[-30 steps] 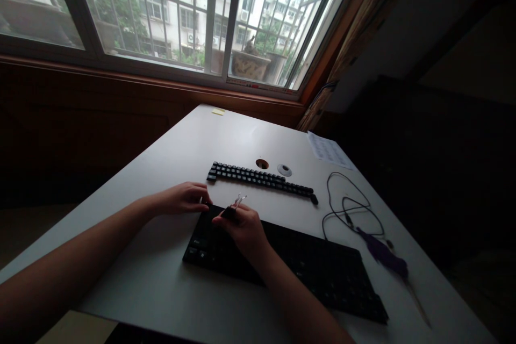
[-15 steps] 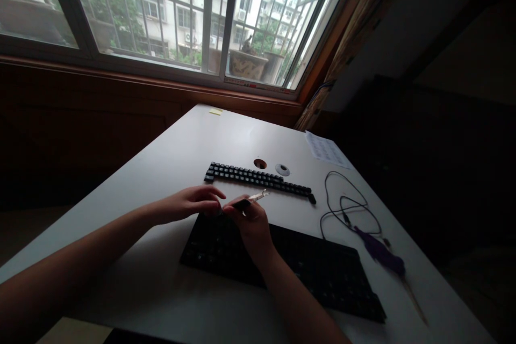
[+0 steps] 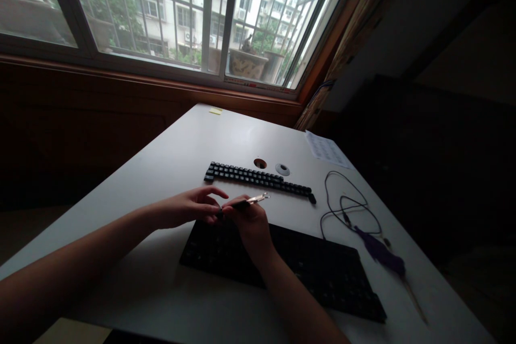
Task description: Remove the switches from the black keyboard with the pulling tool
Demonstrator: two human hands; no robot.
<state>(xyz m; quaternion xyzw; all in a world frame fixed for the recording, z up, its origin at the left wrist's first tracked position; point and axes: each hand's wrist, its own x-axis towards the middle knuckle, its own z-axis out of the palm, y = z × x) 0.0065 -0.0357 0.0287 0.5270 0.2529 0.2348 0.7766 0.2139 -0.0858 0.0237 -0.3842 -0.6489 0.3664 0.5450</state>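
Right, largest first: a wide metal-framed window (image 3: 177,21) with bars outside it fills the far side, and below it stretches a white, smooth-topped table (image 3: 250,131). Across the near part of that table lies a long black keyboard (image 3: 314,263), set at a slant, its far left corner just under the hands. Beyond it, apart from it, run neat rows of black keycaps (image 3: 258,176). To the right, a thin black cable (image 3: 346,219) loops loosely, one end meeting the keyboard's far edge, and a purple-bodied tool with a slim pale shaft (image 3: 381,254) lies beside it. A white printed sheet (image 3: 327,149) sits at the table's right edge.

Now the hands! The right hand (image 3: 248,220), above the keyboard, grips a small black clip with silver wire arms (image 3: 242,205), the arms pointing up and right. The left hand (image 3: 197,208) meets it, index finger extended, thumb and lower fingers pinching a tiny black piece (image 3: 219,215), too dark to identify, right by the right fingertips.
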